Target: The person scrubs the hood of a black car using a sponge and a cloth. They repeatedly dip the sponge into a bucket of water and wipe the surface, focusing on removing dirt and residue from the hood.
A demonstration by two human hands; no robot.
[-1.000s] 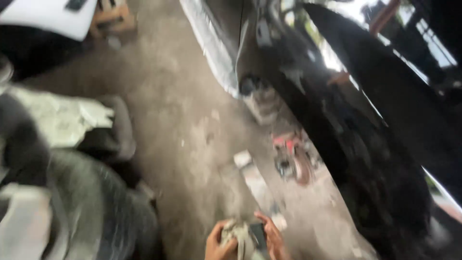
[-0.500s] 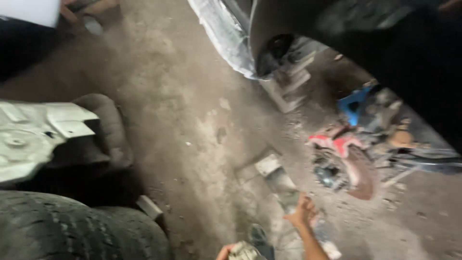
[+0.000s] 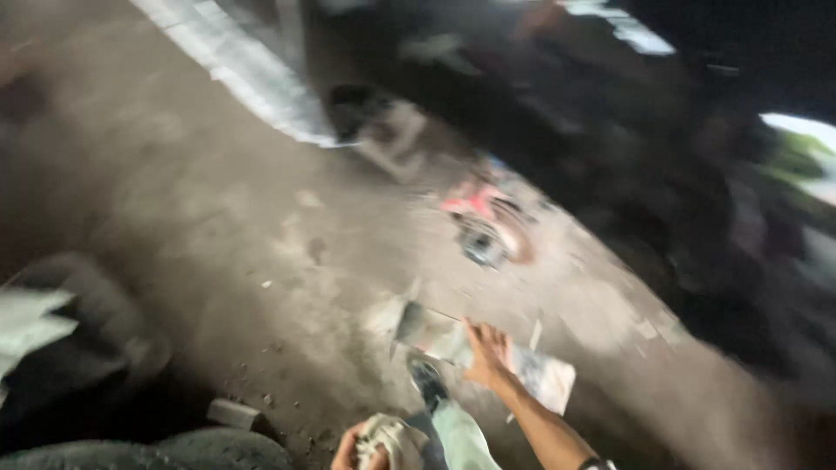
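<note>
A dark car body (image 3: pixel 610 130) fills the upper right of the head view, its pale sill strip (image 3: pixel 235 61) running diagonally above a bare concrete floor (image 3: pixel 218 218); the whole frame is motion-blurred. Stacked tyres (image 3: pixel 96 365) occupy the lower left, with a pale panel (image 3: pixel 26 318) lying on them. Near the car, a red tool (image 3: pixel 483 218) lies on the floor, its kind not legible. Lower centre, a flat grey slab (image 3: pixel 453 344) rests on the floor just beside a shoe (image 3: pixel 427 383) and trouser leg (image 3: pixel 461 435). The right hand (image 3: pixel 488 352) reaches down with fingers spread, open, touching or just above the slab; contact cannot be told. The left hand (image 3: pixel 353 453), at the bottom edge, is closed around a crumpled pale rag (image 3: pixel 387 439). The step in hand appears to be a reach for the slab while the rag is kept aside. Taking hold would call for the fingers to close over the slab's near edge, since it lies flat.
</note>
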